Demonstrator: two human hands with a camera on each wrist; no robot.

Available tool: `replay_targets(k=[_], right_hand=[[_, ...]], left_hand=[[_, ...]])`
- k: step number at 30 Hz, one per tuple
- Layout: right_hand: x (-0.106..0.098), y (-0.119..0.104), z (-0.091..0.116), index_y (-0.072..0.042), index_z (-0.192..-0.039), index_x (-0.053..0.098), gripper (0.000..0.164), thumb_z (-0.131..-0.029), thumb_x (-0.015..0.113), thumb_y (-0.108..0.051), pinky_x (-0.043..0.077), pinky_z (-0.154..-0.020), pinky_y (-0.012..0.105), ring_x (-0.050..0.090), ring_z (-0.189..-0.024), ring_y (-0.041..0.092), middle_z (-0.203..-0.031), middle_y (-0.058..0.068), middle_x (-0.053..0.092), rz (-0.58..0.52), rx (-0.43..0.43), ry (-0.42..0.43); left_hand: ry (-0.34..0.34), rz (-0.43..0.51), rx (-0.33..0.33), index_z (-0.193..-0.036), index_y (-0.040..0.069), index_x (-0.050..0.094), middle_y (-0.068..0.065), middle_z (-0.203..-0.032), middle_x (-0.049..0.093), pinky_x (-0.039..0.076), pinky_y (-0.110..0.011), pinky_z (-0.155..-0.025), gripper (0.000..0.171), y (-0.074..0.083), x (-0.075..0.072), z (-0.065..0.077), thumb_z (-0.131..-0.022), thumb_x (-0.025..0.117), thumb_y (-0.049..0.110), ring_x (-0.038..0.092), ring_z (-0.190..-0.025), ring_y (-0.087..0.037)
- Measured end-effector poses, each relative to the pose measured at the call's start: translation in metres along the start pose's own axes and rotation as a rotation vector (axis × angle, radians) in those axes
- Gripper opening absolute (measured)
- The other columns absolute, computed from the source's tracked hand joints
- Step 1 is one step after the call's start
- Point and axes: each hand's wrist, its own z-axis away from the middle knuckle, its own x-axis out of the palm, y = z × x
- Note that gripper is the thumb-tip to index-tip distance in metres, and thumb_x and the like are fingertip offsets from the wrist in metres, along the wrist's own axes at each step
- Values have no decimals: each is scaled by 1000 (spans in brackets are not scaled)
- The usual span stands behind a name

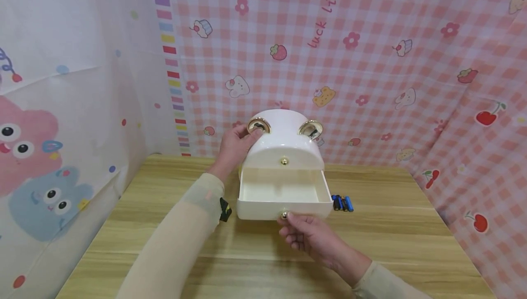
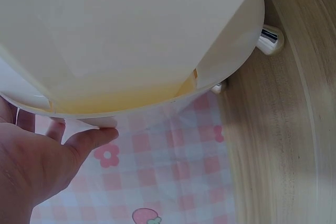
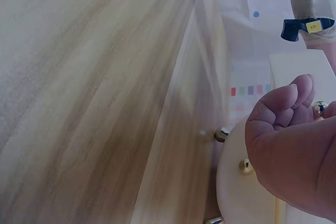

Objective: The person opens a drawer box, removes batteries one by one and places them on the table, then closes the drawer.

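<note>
A white, glossy drawer box (image 1: 284, 127) with two gold ring-shaped ears (image 1: 311, 130) stands on the wooden table. Its wide drawer (image 1: 263, 210) is pulled far out, and only its bare inside shows. My right hand (image 1: 314, 239) pinches the small gold knob (image 1: 284, 215) on that drawer's front between thumb and fingers. At the box's upper left, my left hand (image 1: 236, 146) grips the body, thumb by the left gold ear (image 1: 263, 125) and fingers partly hidden. Above the open drawer, a second gold knob (image 1: 284, 161) sits on a closed curved front.
Several blue and black batteries (image 1: 342, 203) lie on the table (image 1: 383, 239) just right of the drawer. A pink checked cloth (image 1: 263, 29) hangs close behind the box. Gold feet (image 2: 270, 40) hold the box off the wood.
</note>
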Motion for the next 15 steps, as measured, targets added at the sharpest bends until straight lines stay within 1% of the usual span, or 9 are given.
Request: replay_targets(k=[3, 8, 15], right_hand=[[-1, -1, -2, -20, -117, 77, 31, -111, 56, -42, 54, -85, 26, 65, -87, 8, -97, -9, 77, -5, -1, 2], [-1, -2, -6, -21, -115, 77, 29, -111, 56, -41, 54, -84, 25, 65, -86, 7, -97, -9, 77, -11, -10, 4], [-3, -3, -11, -21, -115, 78, 30, -112, 55, -42, 54, -82, 24, 65, -85, 7, -96, -9, 77, -16, -18, 4]], left_hand=[[2, -7, 1, -118, 9, 79, -13, -111, 79, 56, -21, -72, 37, 0, 0, 0, -99, 79, 41, 66, -80, -10], [3, -9, -6, -122, 10, 79, -14, -119, 79, 56, -21, -76, 39, 1, 0, 0, -99, 79, 40, 67, -89, -12], [6, -14, -12, -126, 11, 78, -13, -123, 78, 55, -24, -82, 40, 2, 0, 0, -99, 79, 40, 67, -99, -17]])
